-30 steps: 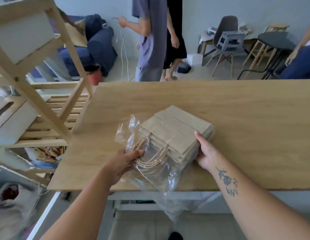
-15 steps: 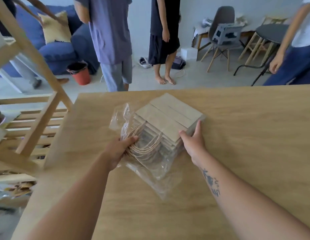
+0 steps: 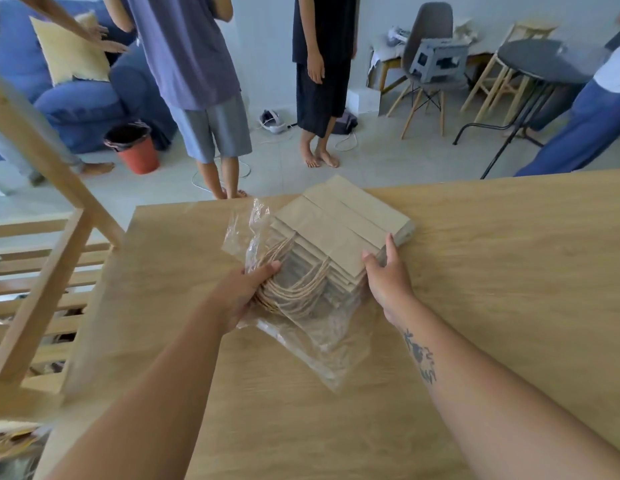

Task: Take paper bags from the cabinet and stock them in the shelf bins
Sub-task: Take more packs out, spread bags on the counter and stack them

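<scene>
Bags (image 3: 339, 233): flat stack of brown paper bags on the table (image 3: 509, 289), towards its far edge, between the two hands. Near half inside a clear wrap (image 3: 312, 344), far half bare.
Left hand (image 3: 237, 292): at the stack's near-left end. Thumb on top of the wrap, over the twine handles (image 3: 294, 296). Other fingers hidden underneath. Grips the wrap, handle loops just beside the thumb tip.
Right hand (image 3: 388, 282): at the stack's right edge, about midway along. Thumb over the top bag, one finger straight along the stack's side, the rest out of sight. Pinches the stack's edge.
Contact: both hands touching the bundle; bare far end clear of all fingers.
Long axis: diagonal, near-left to far-right.
Pointing: handle end towards the wearer and the left hand. Folded bottoms away, far-right, with the far corner at the table's far edge.
Lie: broad face up. Resting or slightly lifted, cannot tell.
Wrap mouth: bunched at the stack's left side; loose tail on the table, nearer the wearer.
Shelf (image 3: 42, 271): slatted wooden frame, left of the table.
Background: people (image 3: 194, 64) standing beyond the table; red bucket (image 3: 137, 150) beside a blue sofa (image 3: 80, 105).
</scene>
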The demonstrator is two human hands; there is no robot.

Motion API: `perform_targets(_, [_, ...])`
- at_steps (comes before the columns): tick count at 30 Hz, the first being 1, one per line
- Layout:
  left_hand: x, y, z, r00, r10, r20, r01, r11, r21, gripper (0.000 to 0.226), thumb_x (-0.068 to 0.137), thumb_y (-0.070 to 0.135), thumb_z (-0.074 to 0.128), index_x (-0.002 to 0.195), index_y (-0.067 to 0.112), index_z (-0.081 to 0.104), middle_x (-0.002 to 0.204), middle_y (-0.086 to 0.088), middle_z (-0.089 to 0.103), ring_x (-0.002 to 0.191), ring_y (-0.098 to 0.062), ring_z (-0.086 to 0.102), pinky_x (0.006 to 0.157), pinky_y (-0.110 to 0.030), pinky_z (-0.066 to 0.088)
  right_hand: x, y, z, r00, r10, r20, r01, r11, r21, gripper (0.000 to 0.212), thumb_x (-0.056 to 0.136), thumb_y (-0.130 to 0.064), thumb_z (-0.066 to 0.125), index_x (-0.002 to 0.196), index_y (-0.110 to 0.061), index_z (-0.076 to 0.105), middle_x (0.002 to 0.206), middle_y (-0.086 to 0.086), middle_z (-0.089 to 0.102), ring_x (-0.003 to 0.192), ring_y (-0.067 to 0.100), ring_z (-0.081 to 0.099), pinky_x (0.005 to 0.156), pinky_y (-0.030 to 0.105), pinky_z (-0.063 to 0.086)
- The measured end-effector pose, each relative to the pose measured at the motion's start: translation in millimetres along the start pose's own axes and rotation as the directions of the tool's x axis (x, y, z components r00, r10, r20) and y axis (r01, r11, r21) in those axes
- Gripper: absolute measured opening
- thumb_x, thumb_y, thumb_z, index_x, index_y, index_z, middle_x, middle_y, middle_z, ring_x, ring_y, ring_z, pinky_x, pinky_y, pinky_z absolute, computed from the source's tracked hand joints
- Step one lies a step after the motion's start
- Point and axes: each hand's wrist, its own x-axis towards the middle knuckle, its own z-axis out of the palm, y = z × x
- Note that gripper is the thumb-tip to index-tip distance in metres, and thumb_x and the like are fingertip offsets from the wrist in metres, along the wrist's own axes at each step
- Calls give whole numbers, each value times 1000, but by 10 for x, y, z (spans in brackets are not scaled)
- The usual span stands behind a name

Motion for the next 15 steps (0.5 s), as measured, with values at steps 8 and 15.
perform_targets(8, [-227, -57, -295, 962, 115, -246, -62, 976, 211, 104, 50, 82, 76, 116, 4, 58, 84, -3, 65, 74, -22, 63, 69, -40, 55, -167, -19, -160, 993, -116, 21, 117, 937, -330, 59, 96, -50, 47, 151, -37, 30, 164, 3, 9, 150, 28, 10, 116, 49, 25])
perform_targets(15, [-815, -392, -66, 857, 257, -447, -119, 942, 312, 46, 82, 58, 66, 99, 16, 62, 92, -3, 60, 83, -20, 55, 66, -31, 43, -590, 70, -275, 953, -255, 163, 301, 853, -426, 53, 98, -52, 43, 148, -35, 39, 164, -4, 10, 150, 22, 6, 117, 47, 25])
